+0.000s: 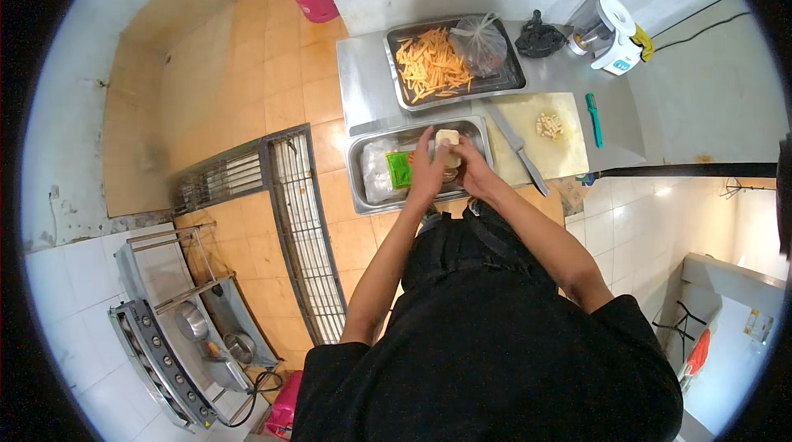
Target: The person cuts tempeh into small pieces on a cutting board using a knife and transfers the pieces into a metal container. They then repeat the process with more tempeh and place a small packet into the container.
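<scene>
A pale cream block (448, 137), whose kind I cannot make out, is held between my two hands above a steel pan (356, 182). My left hand (424, 168) is on its left side, with fingers closed against it. From the right, my right hand (474, 165) grips the same block. Below the hands, more pale pieces show in part inside the pan. A clear plastic pack (379, 171) with a green label (399, 170) lies in the pan's left half, just left of my left hand.
Behind the pan, a dark tray (513, 75) holds orange strips (433, 64) and a tied plastic bag (478, 46). To the right, a large knife (518, 145) lies on a cutting board (569, 157) with chopped pale pieces (549, 125). Beyond are a green-handled tool (594, 120) and a blender (606, 33).
</scene>
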The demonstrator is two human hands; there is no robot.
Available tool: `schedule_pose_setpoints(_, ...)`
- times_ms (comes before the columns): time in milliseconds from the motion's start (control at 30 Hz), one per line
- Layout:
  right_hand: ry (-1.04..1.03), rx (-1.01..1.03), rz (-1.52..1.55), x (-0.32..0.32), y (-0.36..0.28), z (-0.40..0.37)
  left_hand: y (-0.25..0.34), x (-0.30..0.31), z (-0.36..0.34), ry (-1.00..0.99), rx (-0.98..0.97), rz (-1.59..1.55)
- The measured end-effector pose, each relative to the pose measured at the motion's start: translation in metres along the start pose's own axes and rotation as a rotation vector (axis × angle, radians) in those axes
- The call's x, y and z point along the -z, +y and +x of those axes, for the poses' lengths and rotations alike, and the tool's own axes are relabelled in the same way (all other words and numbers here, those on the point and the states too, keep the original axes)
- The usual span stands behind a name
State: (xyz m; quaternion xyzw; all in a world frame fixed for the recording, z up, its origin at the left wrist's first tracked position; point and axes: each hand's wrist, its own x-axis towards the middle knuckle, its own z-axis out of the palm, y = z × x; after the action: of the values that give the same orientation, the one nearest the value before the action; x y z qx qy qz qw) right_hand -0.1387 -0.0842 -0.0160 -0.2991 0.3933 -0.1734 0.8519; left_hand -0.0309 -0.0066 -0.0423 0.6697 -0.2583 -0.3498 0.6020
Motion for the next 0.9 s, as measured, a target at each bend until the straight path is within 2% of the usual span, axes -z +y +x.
schedule_pose_setpoints(33,-0.002,0.000,0.003,0.008,-0.004,-0.002,0.007,-0.002,-0.006,-0.050,-0.168,0.112)
schedule_pose_setpoints(67,-0.071,-0.146,0.156,0.019,-0.010,-0.002,0.022,-0.002,-0.011,-0.052,-0.170,0.116)
schedule_pose_setpoints(100,-0.140,-0.286,0.310,0.028,-0.015,-0.002,0.037,-0.002,-0.015,-0.101,-0.382,0.227)
schedule_pose_setpoints(133,-0.219,-0.232,0.387,0.032,-0.018,-0.003,0.051,-0.003,-0.015,-0.153,-0.596,0.335)
schedule_pose_setpoints(300,-0.328,-0.145,0.465,0.050,-0.051,-0.034,0.081,-0.011,0.001,-0.330,-0.715,0.304)
schedule_pose_setpoints(367,-0.469,-0.129,0.586,0.061,-0.066,-0.046,0.107,-0.025,0.004,-0.450,-0.837,0.310)
schedule_pose_setpoints(400,-0.411,-0.097,0.599,0.066,-0.072,-0.051,0.119,-0.033,0.005,-0.477,-0.870,0.303)
schedule_pose_setpoints(500,-0.437,-0.072,0.541,0.079,-0.108,-0.075,0.151,-0.062,0.007,-0.497,-0.944,0.301)
schedule_pose_setpoints(533,-0.378,-0.107,0.583,0.075,-0.123,-0.085,0.160,-0.071,0.008,-0.500,-0.949,0.318)
schedule_pose_setpoints(700,-0.384,-0.064,0.429,0.102,-0.155,-0.094,0.166,-0.125,0.013,-0.519,-0.981,0.334)
schedule_pose_setpoints(767,-0.222,-0.125,0.346,0.119,-0.159,-0.096,0.151,-0.150,0.012,-0.523,-0.911,0.346)
schedule_pose_setpoints(833,-0.240,-0.141,0.395,0.149,-0.156,-0.091,0.117,-0.176,0.016,-0.538,-0.895,0.292)
schedule_pose_setpoints(900,-0.132,-0.209,0.426,0.172,-0.155,-0.086,0.094,-0.198,0.012,-0.595,-0.666,0.277)
